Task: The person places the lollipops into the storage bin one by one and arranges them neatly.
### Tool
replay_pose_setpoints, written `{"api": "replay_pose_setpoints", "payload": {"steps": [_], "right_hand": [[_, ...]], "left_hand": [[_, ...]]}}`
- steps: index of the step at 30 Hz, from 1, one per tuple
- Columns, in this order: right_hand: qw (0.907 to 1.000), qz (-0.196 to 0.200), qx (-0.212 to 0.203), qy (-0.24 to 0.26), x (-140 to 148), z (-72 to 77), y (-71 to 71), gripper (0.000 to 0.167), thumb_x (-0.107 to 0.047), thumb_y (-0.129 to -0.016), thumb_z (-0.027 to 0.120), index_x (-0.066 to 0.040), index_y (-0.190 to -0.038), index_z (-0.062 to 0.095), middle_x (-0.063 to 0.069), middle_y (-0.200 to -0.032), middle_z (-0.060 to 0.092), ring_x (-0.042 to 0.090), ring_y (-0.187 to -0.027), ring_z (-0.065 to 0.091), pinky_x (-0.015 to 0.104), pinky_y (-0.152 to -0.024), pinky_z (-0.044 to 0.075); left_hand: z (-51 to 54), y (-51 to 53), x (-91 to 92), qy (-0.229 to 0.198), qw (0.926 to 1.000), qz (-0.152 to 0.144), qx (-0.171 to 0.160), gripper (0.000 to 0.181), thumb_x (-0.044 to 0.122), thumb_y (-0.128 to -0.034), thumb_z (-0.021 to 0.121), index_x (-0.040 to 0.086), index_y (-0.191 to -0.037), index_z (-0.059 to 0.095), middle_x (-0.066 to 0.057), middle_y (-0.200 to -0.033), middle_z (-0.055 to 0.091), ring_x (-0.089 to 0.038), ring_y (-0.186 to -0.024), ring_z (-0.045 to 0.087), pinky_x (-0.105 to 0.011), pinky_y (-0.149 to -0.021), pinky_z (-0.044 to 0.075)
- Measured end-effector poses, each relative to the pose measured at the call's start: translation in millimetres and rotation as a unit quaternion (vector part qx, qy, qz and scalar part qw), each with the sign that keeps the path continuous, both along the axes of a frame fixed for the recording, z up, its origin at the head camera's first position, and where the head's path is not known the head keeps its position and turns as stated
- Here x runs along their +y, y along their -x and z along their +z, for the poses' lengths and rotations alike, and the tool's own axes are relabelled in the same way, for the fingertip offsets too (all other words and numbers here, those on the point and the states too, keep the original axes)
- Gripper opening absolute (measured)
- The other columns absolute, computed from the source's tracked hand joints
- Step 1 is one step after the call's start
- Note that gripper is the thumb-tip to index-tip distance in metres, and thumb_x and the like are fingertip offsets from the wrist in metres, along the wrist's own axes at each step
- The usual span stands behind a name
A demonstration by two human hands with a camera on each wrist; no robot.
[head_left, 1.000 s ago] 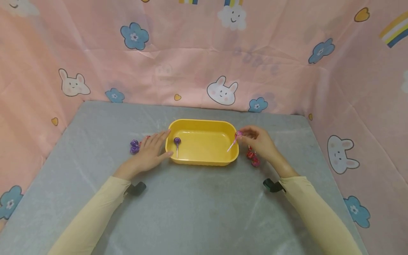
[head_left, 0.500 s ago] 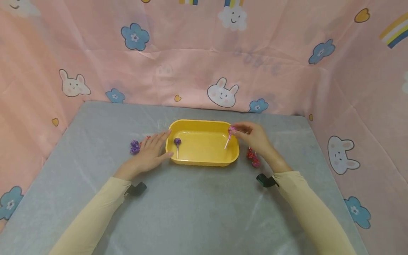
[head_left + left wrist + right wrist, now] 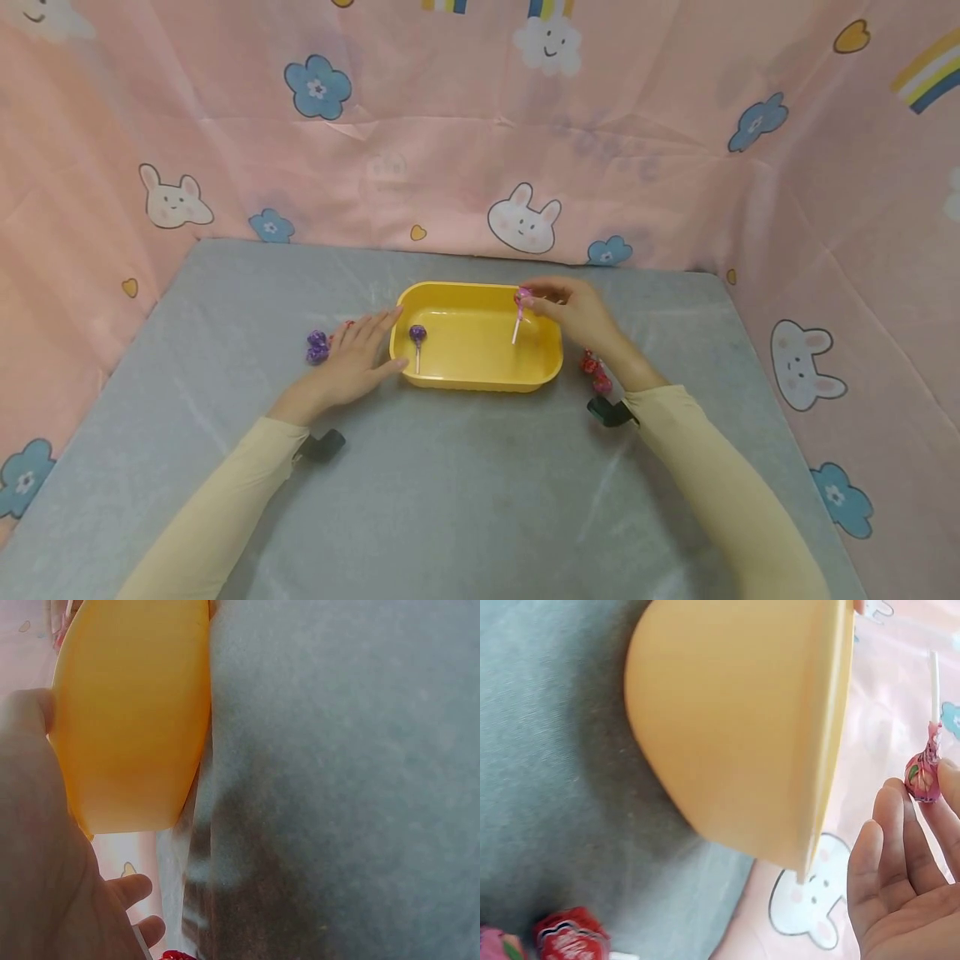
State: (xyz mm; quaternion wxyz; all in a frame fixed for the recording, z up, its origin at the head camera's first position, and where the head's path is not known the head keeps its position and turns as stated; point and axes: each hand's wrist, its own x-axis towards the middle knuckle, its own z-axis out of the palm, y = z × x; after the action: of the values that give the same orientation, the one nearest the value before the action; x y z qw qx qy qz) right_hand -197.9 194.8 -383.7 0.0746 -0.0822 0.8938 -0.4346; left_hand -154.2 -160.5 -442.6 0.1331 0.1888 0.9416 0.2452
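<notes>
A yellow plastic basin sits on the grey table, with a purple lollipop lying inside near its left end. My left hand rests against the basin's left end, fingers extended; the left wrist view has its thumb touching the rim. Over the right part of the basin, my right hand pinches a pink lollipop by its wrapped head, the white stick pointing down. In the right wrist view the same pink lollipop is between thumb and fingertips, above the rim.
Purple lollipops lie left of the left hand, with a red wrapper partly hidden behind it. Right of the basin are red and pink lollipops, near the right wrist. A pink printed cloth hangs behind the table.
My right hand has moved left from the basin's right edge to over its inside, carrying the pink lollipop. The left hand and the basin have stayed in place.
</notes>
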Motion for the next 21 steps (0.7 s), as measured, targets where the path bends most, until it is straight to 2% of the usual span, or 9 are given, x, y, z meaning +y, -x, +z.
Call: {"api": "replay_pose_setpoints", "payload": {"steps": [9, 12, 21], "right_hand": [[0.9982, 0.025, 0.022, 0.050, -12.9, 8.9, 2.5, 0.032, -0.034, -0.092, 0.070, -0.016, -0.119, 0.071, 0.006, -0.108, 0.075, 0.022, -0.091, 0.066, 0.048, -0.087, 0.057], [0.9979, 0.031, 0.022, 0.052, -17.2, 10.5, 3.7, 0.032, -0.035, -0.092, 0.071, -0.017, -0.117, 0.072, 0.006, -0.106, 0.075, 0.022, -0.091, 0.066, 0.049, -0.089, 0.057], [0.9968, 0.048, 0.020, 0.060, -31.8, 13.5, 8.8, 0.029, -0.033, -0.090, 0.073, -0.017, -0.114, 0.073, 0.006, -0.105, 0.076, 0.021, -0.090, 0.067, 0.043, -0.086, 0.058]], "left_hand": [[0.0, -0.3, -0.3, -0.002, 1.0000, -0.002, 0.003, 0.083, 0.058, -0.0988, 0.045, 0.031, -0.160, -0.004, -0.014, -0.168, 0.009, -0.042, -0.154, 0.006, -0.064, -0.121, -0.007], [0.3, -0.5, -0.1, -0.004, 1.0000, -0.002, 0.002, 0.083, 0.058, -0.0988, 0.045, 0.031, -0.160, -0.004, -0.014, -0.168, 0.009, -0.042, -0.154, 0.006, -0.064, -0.121, -0.007], [1.1, -1.3, 0.1, -0.005, 1.0000, 0.001, -0.001, 0.083, 0.056, -0.0992, 0.046, 0.031, -0.160, -0.004, -0.013, -0.168, 0.008, -0.042, -0.154, 0.005, -0.064, -0.121, -0.007]]}}
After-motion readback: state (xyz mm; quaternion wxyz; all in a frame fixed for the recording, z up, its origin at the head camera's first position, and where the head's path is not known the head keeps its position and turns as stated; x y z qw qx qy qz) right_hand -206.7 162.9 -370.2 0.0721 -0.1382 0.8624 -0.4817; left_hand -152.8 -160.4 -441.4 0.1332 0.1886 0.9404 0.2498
